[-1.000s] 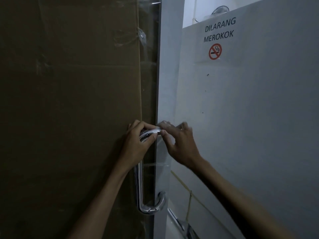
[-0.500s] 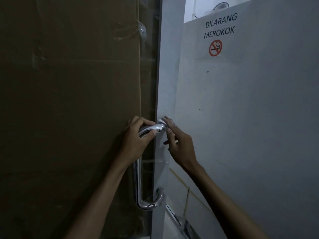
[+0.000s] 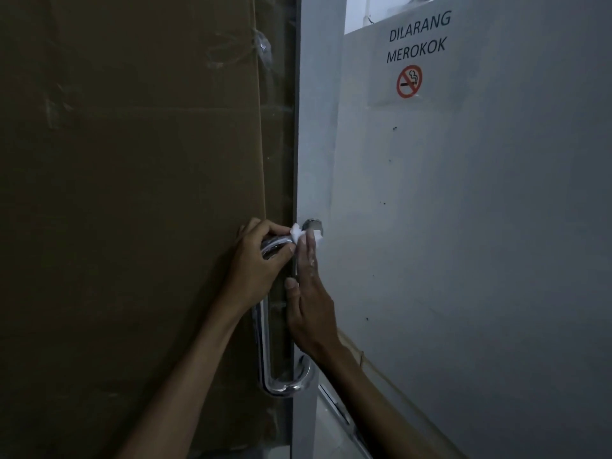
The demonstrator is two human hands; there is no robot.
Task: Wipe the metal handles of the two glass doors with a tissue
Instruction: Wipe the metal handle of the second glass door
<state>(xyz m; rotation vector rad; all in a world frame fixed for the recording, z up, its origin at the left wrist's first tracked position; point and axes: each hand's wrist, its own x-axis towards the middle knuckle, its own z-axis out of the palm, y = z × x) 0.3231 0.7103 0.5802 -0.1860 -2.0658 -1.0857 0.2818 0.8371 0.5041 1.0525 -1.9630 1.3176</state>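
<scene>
Tissue at the handle's top
Left hand [image 3: 256, 263] gripped the handle [image 3: 265, 356]; right hand [image 3: 306, 306], fingers straight, pressed tissue [image 3: 298, 234] at its 12 o'clock end.

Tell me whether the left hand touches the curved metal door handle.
Touching: the head view shows the left hand curled round the top bend of the curved metal door handle.

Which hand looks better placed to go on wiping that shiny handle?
The right hand: its straight fingers press the white tissue against the top of the curved shiny metal handle. The left hand only grips the handle's upper bend, with no tissue.
</scene>
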